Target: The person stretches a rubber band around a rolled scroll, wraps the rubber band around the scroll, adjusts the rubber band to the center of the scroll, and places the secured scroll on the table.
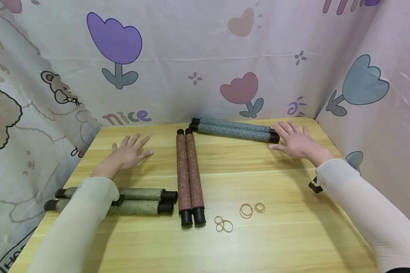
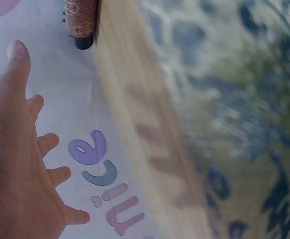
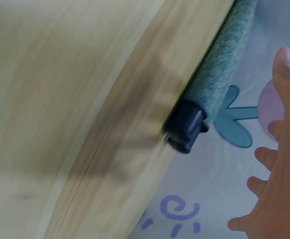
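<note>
My left hand has its fingers spread above the table at the left, holding nothing. Its forearm passes over two green rolled scrolls with black ends, hiding their middle part. Two reddish-brown patterned scrolls lie side by side, pointing away from me, right of that hand. At the back, two blue scrolls lie crosswise. My right hand, fingers also spread, is at their right black ends; whether it touches them I cannot tell. In the right wrist view, the hand appears apart from the blue scroll.
Several thin tan rubber bands lie in loose groups on the near part of the table: one tangle, and two rings of bands, a larger one and a smaller one. A printed curtain hangs behind the wooden table and at both sides.
</note>
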Tool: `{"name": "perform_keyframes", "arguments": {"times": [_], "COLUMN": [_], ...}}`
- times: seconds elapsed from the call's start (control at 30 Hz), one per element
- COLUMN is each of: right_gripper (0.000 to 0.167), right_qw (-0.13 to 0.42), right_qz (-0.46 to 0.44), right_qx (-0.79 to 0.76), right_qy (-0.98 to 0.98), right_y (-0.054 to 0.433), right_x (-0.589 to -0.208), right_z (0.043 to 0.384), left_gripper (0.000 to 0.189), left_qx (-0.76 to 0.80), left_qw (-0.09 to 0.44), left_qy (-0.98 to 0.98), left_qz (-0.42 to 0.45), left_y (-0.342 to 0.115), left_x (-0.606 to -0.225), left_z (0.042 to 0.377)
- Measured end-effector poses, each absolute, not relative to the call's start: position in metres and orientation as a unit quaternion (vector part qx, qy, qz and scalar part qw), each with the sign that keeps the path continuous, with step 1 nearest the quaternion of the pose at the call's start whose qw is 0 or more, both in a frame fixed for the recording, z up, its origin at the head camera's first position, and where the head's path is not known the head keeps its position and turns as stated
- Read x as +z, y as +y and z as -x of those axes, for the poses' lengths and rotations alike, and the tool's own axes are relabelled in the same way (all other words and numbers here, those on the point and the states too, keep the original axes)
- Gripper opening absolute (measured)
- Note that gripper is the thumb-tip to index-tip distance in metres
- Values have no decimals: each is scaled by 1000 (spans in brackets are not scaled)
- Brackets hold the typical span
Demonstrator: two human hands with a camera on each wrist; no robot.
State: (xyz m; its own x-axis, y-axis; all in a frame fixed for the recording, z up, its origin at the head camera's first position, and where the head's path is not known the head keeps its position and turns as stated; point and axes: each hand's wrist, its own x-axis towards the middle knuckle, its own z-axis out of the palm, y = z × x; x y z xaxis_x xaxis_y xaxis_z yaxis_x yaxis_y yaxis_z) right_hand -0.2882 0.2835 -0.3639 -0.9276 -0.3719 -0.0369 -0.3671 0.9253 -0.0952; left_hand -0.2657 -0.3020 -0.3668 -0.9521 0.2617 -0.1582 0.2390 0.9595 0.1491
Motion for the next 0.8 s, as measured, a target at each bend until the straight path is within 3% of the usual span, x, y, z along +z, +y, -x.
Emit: {"name": "perform_keyframes", "arguments": {"times": [0.8], "right_gripper": [85], "right_qw": [-15], "right_qz": [317], "right_qx": [-76], "right_qy": [945], "right_y": [239], "right_x": [-367], "right_z": [260], "left_gripper": [76], "left_qx": [58], "left_qw": [32], "left_qy": [969], "left_qz": [-238], "left_y": [-237], "left_x": [-353], "left_z": [236]}}
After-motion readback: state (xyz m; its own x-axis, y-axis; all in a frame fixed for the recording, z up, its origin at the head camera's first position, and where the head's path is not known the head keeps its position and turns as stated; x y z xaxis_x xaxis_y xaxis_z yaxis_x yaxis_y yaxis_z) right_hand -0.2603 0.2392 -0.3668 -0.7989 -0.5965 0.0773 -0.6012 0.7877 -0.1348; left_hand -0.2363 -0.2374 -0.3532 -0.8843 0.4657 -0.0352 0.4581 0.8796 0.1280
